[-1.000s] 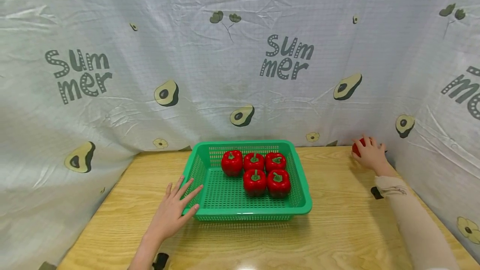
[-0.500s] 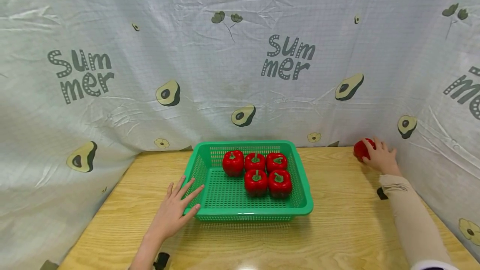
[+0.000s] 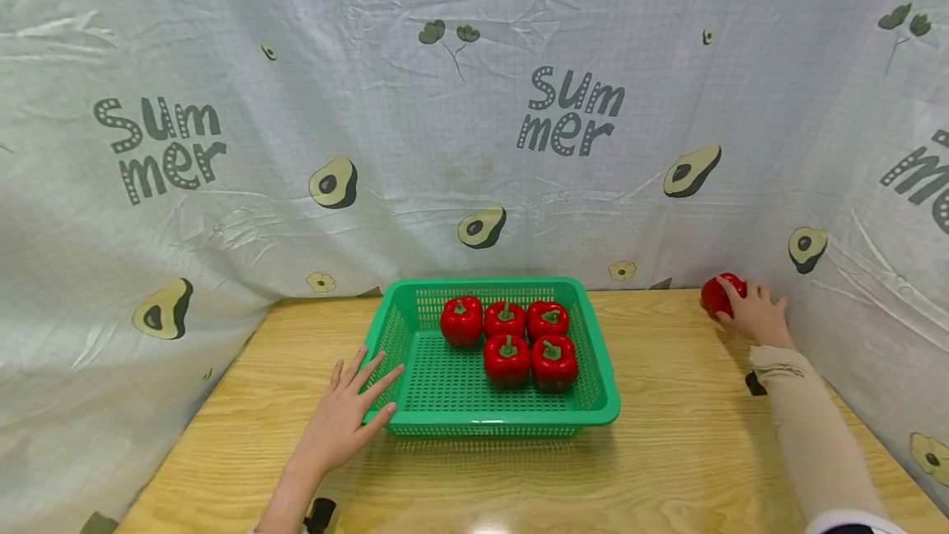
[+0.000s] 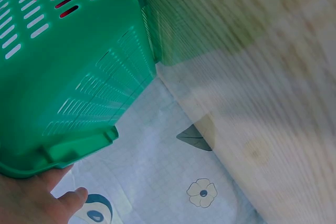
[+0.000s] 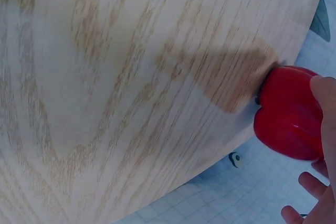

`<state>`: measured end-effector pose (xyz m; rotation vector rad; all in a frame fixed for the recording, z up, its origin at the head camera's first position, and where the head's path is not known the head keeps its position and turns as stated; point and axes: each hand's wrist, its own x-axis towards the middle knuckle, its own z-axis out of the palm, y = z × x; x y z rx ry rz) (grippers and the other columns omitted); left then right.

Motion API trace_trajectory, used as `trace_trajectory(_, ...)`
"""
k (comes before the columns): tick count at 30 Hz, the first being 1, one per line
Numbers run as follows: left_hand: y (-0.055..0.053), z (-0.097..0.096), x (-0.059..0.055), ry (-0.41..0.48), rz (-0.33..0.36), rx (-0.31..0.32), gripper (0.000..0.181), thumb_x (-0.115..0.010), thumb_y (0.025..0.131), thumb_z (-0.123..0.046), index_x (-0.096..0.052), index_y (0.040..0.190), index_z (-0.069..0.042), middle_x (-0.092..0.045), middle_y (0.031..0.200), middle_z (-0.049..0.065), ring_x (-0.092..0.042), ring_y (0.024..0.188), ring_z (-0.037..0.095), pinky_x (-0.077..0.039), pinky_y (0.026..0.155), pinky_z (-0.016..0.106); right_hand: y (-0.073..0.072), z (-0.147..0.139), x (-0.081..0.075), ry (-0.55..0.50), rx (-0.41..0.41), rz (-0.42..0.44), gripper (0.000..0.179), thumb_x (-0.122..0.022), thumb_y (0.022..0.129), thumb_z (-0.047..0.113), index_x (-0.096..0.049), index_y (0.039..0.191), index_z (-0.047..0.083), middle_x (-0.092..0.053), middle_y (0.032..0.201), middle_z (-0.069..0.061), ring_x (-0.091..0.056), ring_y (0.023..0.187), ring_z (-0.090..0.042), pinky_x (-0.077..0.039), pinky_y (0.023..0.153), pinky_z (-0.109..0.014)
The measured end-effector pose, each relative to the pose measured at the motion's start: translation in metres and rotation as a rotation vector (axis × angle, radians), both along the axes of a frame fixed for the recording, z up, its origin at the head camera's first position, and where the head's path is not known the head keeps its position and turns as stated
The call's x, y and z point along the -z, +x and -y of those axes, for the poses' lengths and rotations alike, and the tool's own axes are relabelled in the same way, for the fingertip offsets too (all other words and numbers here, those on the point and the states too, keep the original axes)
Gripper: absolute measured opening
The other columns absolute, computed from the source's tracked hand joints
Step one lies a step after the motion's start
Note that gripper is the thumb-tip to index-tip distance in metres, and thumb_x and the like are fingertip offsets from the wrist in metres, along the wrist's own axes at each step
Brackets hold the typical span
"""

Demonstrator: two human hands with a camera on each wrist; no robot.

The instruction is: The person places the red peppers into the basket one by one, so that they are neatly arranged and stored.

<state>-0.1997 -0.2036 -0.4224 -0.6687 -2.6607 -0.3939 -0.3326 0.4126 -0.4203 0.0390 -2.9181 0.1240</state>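
Note:
In the head view a green plastic basket (image 3: 489, 417) stands mid-table with several red bell peppers (image 3: 507, 361) inside, stems up, grouped toward its right and back. My left hand (image 3: 337, 423) lies with fingers spread over the basket's left rim; the left wrist view shows its fingers (image 4: 73, 199) at the rim. At the far right corner of the table, my right hand (image 3: 759, 316) grips a single red bell pepper (image 3: 717, 297). The right wrist view has the thumb on this pepper (image 5: 289, 114) and a finger behind it, with other fingers held off it.
The wooden table (image 3: 652, 468) meets a white printed cloth (image 3: 415, 155) at the back, and the cloth also hangs along both sides. The right hand is close to the cloth corner.
My right hand has shifted slightly right and toward me, and more of the pepper shows beside its fingers. The left hand stays on the basket rim; the basket keeps its place.

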Motion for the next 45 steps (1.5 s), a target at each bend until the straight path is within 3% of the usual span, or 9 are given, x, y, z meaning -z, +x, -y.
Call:
trace_trajectory(8,-0.001,0.0,-0.001,-0.003,-0.006,0.004,0.052,-0.058,0.084,-0.032,-0.044,0.133,-0.025,-0.038,0.14,0.012,-0.022,0.133,0.039,-0.014,0.105,0.058,-0.001,0.003,-0.001,0.004,0.058,-0.08,0.05,-0.059,0.084,0.028,-0.032,0.115,-0.001,-0.037,0.088,-0.041,-0.032,0.09,-0.059,-0.027,0.073,-0.072)
trace_trajectory(18,-0.001,0.0,0.001,-0.018,-0.013,0.002,0.05,-0.054,0.086,-0.038,-0.044,0.133,-0.024,-0.039,0.139,0.012,-0.023,0.133,0.039,-0.017,0.104,0.06,0.0,0.008,0.002,0.028,0.084,-0.098,0.063,-0.062,0.081,0.032,-0.03,0.123,-0.004,-0.032,0.096,-0.042,-0.034,0.085,-0.064,-0.031,0.071,-0.071)
trace_trajectory(29,-0.001,0.001,0.001,-0.011,-0.013,0.004,0.049,-0.053,0.086,-0.039,-0.046,0.132,-0.024,-0.039,0.139,0.013,-0.023,0.133,0.039,-0.018,0.103,0.06,0.009,0.005,0.009,0.168,0.019,-0.226,0.079,-0.081,0.059,0.024,-0.033,0.114,-0.005,-0.037,0.086,-0.04,-0.039,0.075,-0.056,-0.041,0.052,-0.059)
trace_trajectory(34,-0.001,0.0,0.0,-0.016,-0.01,0.004,0.049,-0.053,0.086,-0.039,-0.046,0.132,-0.023,-0.039,0.139,0.013,-0.023,0.133,0.039,-0.017,0.104,0.059,0.008,0.0,0.015,0.162,-0.02,-0.282,0.072,-0.082,0.058,0.021,-0.035,0.103,-0.01,-0.04,0.09,-0.034,-0.042,0.08,-0.052,-0.041,0.052,-0.057)
trace_trajectory(37,-0.001,0.0,0.0,-0.023,-0.013,0.002,0.049,-0.054,0.086,-0.038,-0.046,0.132,-0.023,-0.039,0.139,0.013,-0.023,0.133,0.039,-0.018,0.103,0.06,0.007,-0.002,0.014,0.166,-0.053,-0.26,0.067,-0.08,0.06,0.02,-0.036,0.1,-0.012,-0.043,0.093,-0.03,-0.044,0.083,-0.048,-0.044,0.057,-0.058)
trace_trajectory(45,-0.001,0.001,0.001,-0.006,0.002,0.002,0.048,-0.053,0.086,-0.039,-0.047,0.131,-0.022,-0.038,0.14,0.013,-0.022,0.133,0.04,-0.016,0.104,0.059,0.009,0.001,0.011,0.173,-0.086,-0.138,0.066,-0.07,0.069,0.022,-0.036,0.121,0.001,-0.037,0.098,-0.034,-0.038,0.089,-0.051,-0.041,0.062,-0.061)
